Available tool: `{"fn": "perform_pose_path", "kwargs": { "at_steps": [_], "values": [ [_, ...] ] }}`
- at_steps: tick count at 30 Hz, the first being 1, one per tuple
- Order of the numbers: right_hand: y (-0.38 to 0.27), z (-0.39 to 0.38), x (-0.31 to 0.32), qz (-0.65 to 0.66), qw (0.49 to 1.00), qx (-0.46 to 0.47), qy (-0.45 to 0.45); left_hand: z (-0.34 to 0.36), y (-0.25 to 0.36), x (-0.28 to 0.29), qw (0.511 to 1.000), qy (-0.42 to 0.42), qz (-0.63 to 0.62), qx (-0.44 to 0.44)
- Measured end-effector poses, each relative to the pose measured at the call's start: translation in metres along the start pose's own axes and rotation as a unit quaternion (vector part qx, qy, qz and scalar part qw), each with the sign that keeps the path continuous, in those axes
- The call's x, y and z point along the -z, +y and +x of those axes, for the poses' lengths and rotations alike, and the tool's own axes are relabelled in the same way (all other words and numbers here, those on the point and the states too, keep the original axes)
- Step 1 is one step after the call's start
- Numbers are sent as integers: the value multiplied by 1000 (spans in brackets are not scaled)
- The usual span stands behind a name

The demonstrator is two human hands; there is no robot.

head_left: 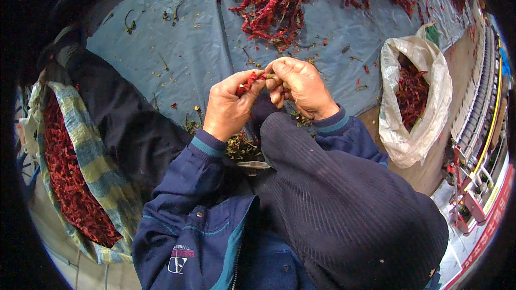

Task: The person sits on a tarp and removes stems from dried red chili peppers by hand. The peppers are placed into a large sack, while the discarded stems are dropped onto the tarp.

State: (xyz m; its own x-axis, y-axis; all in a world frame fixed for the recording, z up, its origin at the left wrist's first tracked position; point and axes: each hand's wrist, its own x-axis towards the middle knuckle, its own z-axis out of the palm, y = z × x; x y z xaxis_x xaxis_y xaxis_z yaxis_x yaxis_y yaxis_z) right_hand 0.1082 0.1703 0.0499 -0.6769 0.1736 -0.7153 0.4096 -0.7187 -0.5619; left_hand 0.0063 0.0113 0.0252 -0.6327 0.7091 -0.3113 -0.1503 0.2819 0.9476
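Observation:
A dried red chili pepper is pinched between my two hands, above my legs. My left hand is closed on its red body. With thumb and fingertips, my right hand grips the green-brown stem end, close against the left fingers. Part of the chili is hidden by my fingers. Below my hands, between my legs, lies a heap of plucked stems and bits, partly covered by my left sleeve and knee.
Ahead, a heap of dried red chilies lies on a grey-blue tarp strewn with stems and flakes. A white woven sack with chilies stands at right, a plaid sack full of chilies at left. Machinery lines the far right.

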Motion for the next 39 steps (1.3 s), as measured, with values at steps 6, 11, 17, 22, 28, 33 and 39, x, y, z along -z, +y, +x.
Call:
{"fn": "perform_pose_path", "kwargs": {
  "at_steps": [6, 11, 17, 22, 28, 33, 39],
  "values": [
    [7, -3, 3, -187, 967, 173, 10, 0, 2, 5, 999, -16, -8, 34],
    [8, -2, 3, -255, 944, 208, 29, 0, 15, 7, 993, -76, -21, 83],
    [5, -5, 0, -228, 963, 141, -19, -2, 14, 10, 991, -99, -63, 67],
    [17, -6, -6, 48, 990, 127, -42, 3, 31, 15, 949, -140, -208, 193],
    [26, -8, -9, 124, 983, 130, -30, 4, 28, 17, 917, -153, -292, 224],
    [25, -6, -13, -135, 948, 280, 76, 4, 29, 4, 970, -53, -178, 156],
    [12, -13, -2, -431, 710, 539, 142, 9, 36, -20, 953, 5, -230, 198]
  ]
}}
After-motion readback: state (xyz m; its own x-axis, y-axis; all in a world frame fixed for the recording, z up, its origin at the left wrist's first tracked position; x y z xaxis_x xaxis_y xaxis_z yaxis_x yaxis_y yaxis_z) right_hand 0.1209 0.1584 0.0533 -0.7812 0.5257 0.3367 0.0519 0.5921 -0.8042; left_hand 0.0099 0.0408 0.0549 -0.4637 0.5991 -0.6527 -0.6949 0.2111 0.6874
